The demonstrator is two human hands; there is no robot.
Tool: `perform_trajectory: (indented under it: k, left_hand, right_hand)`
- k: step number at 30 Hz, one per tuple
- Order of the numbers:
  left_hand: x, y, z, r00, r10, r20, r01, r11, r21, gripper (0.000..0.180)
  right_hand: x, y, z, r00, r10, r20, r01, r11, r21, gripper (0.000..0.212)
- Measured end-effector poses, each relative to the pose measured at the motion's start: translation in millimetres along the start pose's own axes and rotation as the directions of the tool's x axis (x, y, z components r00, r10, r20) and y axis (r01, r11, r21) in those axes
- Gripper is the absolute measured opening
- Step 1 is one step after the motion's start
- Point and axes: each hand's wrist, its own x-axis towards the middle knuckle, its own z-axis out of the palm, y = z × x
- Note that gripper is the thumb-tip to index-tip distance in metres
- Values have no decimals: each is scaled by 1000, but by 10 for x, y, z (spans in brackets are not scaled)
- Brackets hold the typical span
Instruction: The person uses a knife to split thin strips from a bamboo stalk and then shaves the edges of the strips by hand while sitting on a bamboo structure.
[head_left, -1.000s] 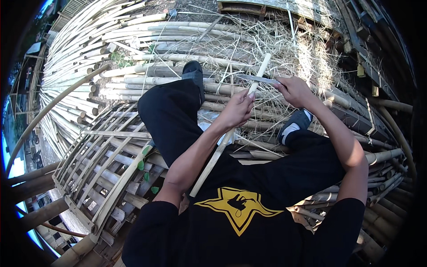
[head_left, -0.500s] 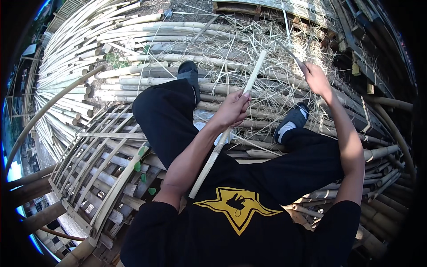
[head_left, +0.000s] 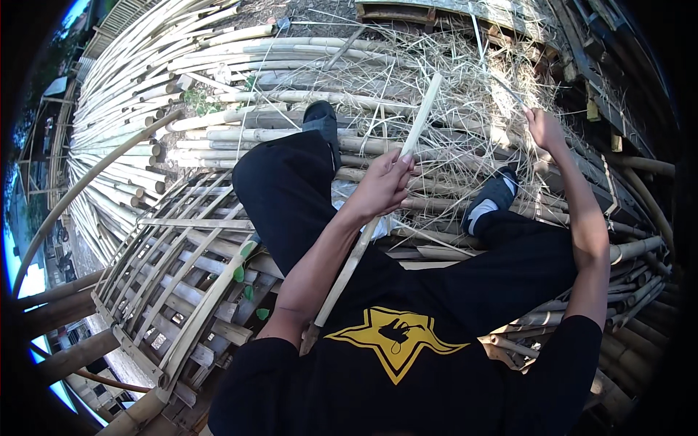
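Note:
My left hand [head_left: 382, 185] is closed round a long, pale split bamboo strip [head_left: 424, 112] near its middle. The strip slants from beside my left elbow, over my lap, up to a squared far end. To the right of it, my right hand [head_left: 545, 131] is raised and closed on a knife [head_left: 509, 89]. Its thin blade points up and left, clear of the strip, and the handle is mostly hidden in my fist. Curly pale shavings [head_left: 465, 109] lie thick beyond my hands, over bamboo poles on the ground.
A woven bamboo lattice [head_left: 182, 291] stands close on my left. Bundles of long bamboo poles [head_left: 131, 138] spread at the far left. A wooden pallet [head_left: 443, 11] lies at the far side, and more bamboo [head_left: 640, 272] is stacked at my right. My feet rest among the poles.
My right hand has moved right with the knife, away from the bamboo strip. The left hand keeps its hold on the strip. The whole view has shifted slightly.

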Motion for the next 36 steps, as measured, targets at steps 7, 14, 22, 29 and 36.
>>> perform_trajectory:
  k: [7,14,22,29,36]
  left_hand:
    - [235,-41,66,999,-15,-34,14,999,-29,21]
    - [264,-26,86,997,18,-74,-16,1000,23,21]
    - [309,-36,122,993,-6,-115,7,1000,7,19]
    - [-15,32,-38,996,-7,-85,2,998,-62,19]
    - [211,22,30,1000,-9,17,11,984,-180,19]
  right_hand:
    - [-390,-1161,-469,956,-281,80,237,907,349,47]
    - [-774,-1814,-256,830,-529,178,441,816,373,42]
    - [-581,-1623,-90,815,-579,-22,574,800,174,37]
    - [6,274,-427,969,147,-199,-147,989,13,46]
    - [-405,-1186,-505,963,-262,65,230,922,312,42]
